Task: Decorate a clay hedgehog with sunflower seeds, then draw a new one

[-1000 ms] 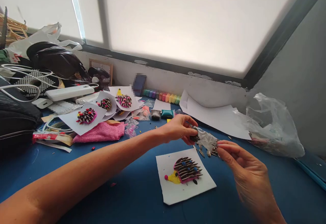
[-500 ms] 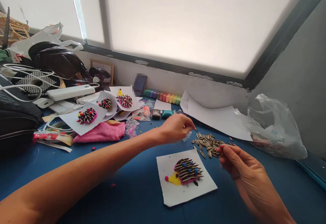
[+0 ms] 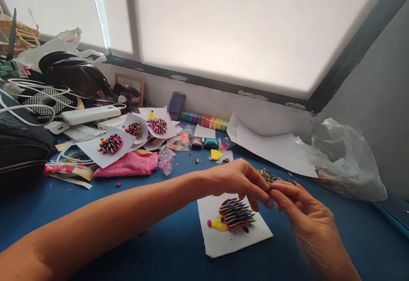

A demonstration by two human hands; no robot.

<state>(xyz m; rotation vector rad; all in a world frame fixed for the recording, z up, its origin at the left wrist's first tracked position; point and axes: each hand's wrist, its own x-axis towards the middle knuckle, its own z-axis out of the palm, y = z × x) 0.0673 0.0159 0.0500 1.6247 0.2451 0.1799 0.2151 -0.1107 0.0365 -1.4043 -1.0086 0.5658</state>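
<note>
Blackish scrap (image 3: pixel 269 189) sits between the closely pinched left grip (image 3: pixel 245 179) and right grip (image 3: pixel 305 206).

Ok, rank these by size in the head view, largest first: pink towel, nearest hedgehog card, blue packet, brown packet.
1. Nearest hedgehog card, partly hidden
2. Pink towel
3. Blue packet and brown packet, too alike to rank

The bare left hand (image 3: pixel 247 181) and bare right hand (image 3: pixel 303 210) meet at the fingertips above the blue bench (image 3: pixel 159 249), a small dark piece (image 3: pixel 269 190), probably a seed, in their grip. Nearer lies a square white card (image 3: pixel 217 245) bearing a yellow-faced clay hedgehog (image 3: pixel 234 215) with seed spines; striped sunflower seeds (image 3: pixel 266 174) are heaped beyond the fingers.
</note>
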